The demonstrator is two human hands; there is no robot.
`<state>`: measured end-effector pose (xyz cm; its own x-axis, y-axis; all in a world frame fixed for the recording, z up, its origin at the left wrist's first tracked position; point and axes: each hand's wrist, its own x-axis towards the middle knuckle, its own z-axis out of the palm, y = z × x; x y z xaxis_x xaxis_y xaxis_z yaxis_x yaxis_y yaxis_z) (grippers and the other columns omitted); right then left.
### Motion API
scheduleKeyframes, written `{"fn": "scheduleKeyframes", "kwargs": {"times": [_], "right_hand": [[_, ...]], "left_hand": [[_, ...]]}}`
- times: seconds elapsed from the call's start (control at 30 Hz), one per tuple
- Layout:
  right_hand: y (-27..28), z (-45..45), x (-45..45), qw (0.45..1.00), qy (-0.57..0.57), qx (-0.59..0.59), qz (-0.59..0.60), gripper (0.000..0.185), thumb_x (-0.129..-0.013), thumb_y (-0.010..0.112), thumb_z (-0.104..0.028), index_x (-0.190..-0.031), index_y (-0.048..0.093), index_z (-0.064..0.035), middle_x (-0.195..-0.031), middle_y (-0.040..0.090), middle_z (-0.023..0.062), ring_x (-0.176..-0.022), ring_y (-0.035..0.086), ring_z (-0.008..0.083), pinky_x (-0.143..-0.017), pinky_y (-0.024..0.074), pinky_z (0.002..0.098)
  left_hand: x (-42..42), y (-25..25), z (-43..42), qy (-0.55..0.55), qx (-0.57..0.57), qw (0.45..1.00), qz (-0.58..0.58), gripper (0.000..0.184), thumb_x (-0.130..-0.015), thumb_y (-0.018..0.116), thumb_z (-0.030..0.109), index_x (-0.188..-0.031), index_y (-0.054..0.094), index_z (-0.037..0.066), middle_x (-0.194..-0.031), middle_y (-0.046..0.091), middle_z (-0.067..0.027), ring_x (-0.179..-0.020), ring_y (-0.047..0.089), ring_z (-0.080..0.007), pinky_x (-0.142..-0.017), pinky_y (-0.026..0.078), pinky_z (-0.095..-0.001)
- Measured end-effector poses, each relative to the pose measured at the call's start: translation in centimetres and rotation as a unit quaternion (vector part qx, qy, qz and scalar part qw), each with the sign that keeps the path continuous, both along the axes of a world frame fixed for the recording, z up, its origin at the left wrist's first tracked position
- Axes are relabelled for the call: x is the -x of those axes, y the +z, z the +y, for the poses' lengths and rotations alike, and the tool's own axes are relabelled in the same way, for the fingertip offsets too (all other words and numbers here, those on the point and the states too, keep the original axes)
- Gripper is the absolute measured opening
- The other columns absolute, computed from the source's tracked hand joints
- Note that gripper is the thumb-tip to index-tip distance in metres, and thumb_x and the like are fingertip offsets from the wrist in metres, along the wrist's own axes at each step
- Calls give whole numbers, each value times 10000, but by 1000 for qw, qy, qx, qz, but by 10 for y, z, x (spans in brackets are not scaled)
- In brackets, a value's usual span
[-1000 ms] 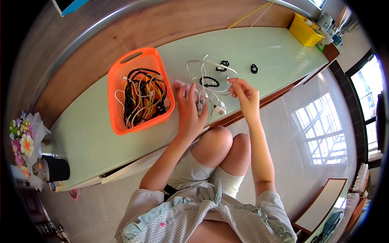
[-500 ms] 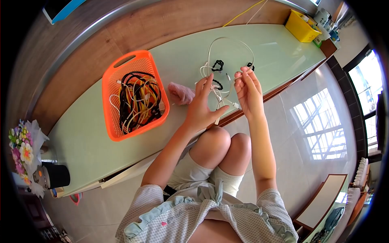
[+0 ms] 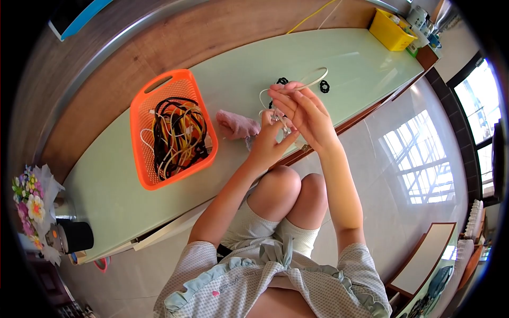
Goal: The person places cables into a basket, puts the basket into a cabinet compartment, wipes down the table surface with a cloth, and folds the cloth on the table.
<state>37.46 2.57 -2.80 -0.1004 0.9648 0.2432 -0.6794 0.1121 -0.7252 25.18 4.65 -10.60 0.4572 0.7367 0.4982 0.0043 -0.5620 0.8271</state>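
A white cable (image 3: pixel 320 76) is looped over the table between my two hands. My right hand (image 3: pixel 313 116) grips it between thumb and fingers, and a bend of the cable sticks up past the fingertips. Lower and to the left, my left hand (image 3: pixel 268 143) has its fingers curled around the gathered strands, with the thumb held apart. Part of the cable is hidden behind the fingers. Just beyond the hands lie small black twisted loops, one black loop (image 3: pixel 324 86) at the right. A pink cloth (image 3: pixel 237 125) lies left of my left hand.
An orange basket (image 3: pixel 139 153) full of tangled black, white and yellow cables stands left on the pale green table (image 3: pixel 111 204). A yellow bin (image 3: pixel 389 33) sits at the far right end. Flowers (image 3: pixel 35 204) and a black cylindrical object (image 3: pixel 77 236) are at the left end.
My right hand has moved left and turned inward, close to my left hand. The wide cable loop has become smaller and is gathered between the hands. My left hand's fingers have curled in.
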Motion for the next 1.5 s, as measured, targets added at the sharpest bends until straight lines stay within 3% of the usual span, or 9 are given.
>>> {"fn": "scheduleKeyframes", "kwargs": {"times": [0.1, 0.2, 0.37, 0.47, 0.5, 0.8, 1.0, 1.27, 1.5], "right_hand": [[3, 0, 2, 999, -13, 4, -39, 291, -985, 359, -107, -1233, 436, 25, -1296, 479, 189, -1229, 477, 256, -1016, 406, 343], [4, -1, 1, 989, -57, -2, -139, 316, -980, 387, -124, -1247, 466, 27, -1265, 520, 109, -1179, 515, 220, -984, 408, 303], [-21, -8, -17, 932, -103, -10, -347, 310, -924, 469, -81, -1213, 548, 0, -1251, 543, 71, -967, 606, 124, -815, 468, 244], [-27, -13, -11, 792, -226, -15, -567, 317, -834, 586, -45, -1149, 613, -65, -1114, 601, 74, -773, 619, 147, -656, 467, 276], [-34, -12, -9, 779, -253, -39, -572, 378, -769, 643, -21, -1140, 619, -89, -1067, 597, 88, -665, 590, 155, -591, 454, 294], [-59, -3, -17, 764, -257, -38, -591, 192, -809, 632, -63, -998, 646, -34, -817, 637, 70, -628, 595, 157, -586, 465, 279], [-76, 4, -33, 861, -304, 84, -399, 140, -892, 566, -114, -986, 592, -13, -705, 641, 52, -589, 580, 91, -579, 472, 240], [-65, 11, -51, 874, -340, 7, -348, 312, -906, 496, -57, -1212, 526, -6, -896, 639, 75, -726, 607, 114, -673, 489, 245], [-54, 3, -16, 823, -208, -45, -527, 507, -834, 557, 3, -1316, 488, -137, -1297, 490, 118, -1104, 537, 241, -923, 450, 340]], "left_hand": [[4, 0, 3, -43, 97, 994, -9, 142, -928, 514, 170, -890, 562, 42, -1057, 405, -98, -980, 439, -204, -862, 386, -319], [2, -7, 16, 17, -6, 996, -86, 228, -977, 403, 173, -831, 526, 48, -979, 446, -92, -913, 468, -181, -810, 399, -299], [17, 11, 20, 19, 209, 954, -213, 215, -1009, 333, 211, -925, 467, 66, -903, 466, -30, -901, 552, -156, -777, 464, -299], [26, 22, 21, -10, 236, 945, -226, 223, -1016, 312, 249, -976, 447, 75, -929, 461, -25, -978, 582, -164, -736, 504, -296], [27, 26, 19, -17, 243, 941, -235, 228, -1016, 313, 250, -969, 451, 75, -943, 462, -30, -972, 586, -164, -718, 503, -285], [39, 46, 14, -20, 213, 946, -243, 269, -1009, 334, 257, -907, 480, 55, -1016, 488, -70, -848, 589, -132, -559, 429, -221], [50, 59, 14, 11, 193, 934, -302, 312, -981, 419, 341, -854, 495, 67, -1012, 482, -73, -825, 586, -153, -563, 420, -218], [47, 66, 7, -11, 191, 927, -323, 265, -988, 410, 321, -873, 459, 88, -867, 494, -35, -705, 538, -113, -529, 373, -200], [38, 72, 3, -6, 214, 916, -340, 265, -1013, 329, 256, -855, 442, 75, -802, 483, -40, -640, 505, -84, -506, 345, -205]]}}
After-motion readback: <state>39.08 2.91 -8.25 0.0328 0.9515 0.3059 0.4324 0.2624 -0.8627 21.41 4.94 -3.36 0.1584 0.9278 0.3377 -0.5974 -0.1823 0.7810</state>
